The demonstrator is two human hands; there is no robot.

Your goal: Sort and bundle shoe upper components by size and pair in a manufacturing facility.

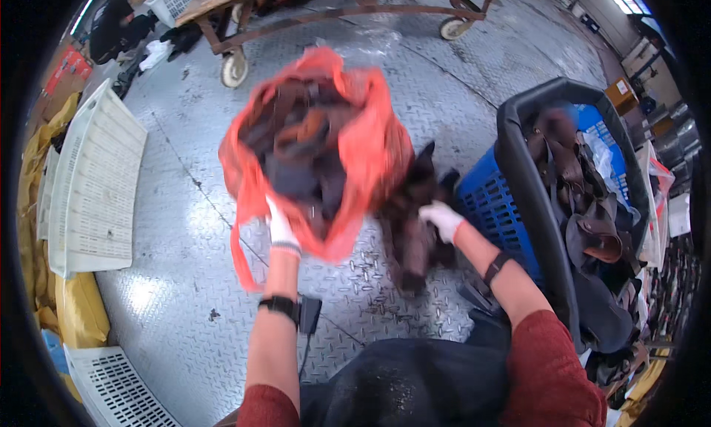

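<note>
A red-orange woven sack (374,127) stands on the metal floor with its mouth wide. Dark brown and black leather-like pieces (304,142) fill it, one of them lighter brown. My left hand (280,223), in a white glove, grips the sack's near rim; its fingertips are partly hidden by the cloth. To the right of the sack, my gloved right hand (443,218) is closed on a bunch of dark brown leather-like pieces (415,238), blurred by motion. This bunch lies between the sack and a blue basket (500,197).
More dark pieces (585,175), shaped like shoe uppers, heap in the black-rimmed basket. White plastic crates (104,182) and yellow sacks (80,308) line the left. A wheeled cart (344,12) stands beyond the sack. A person (118,23) crouches far left.
</note>
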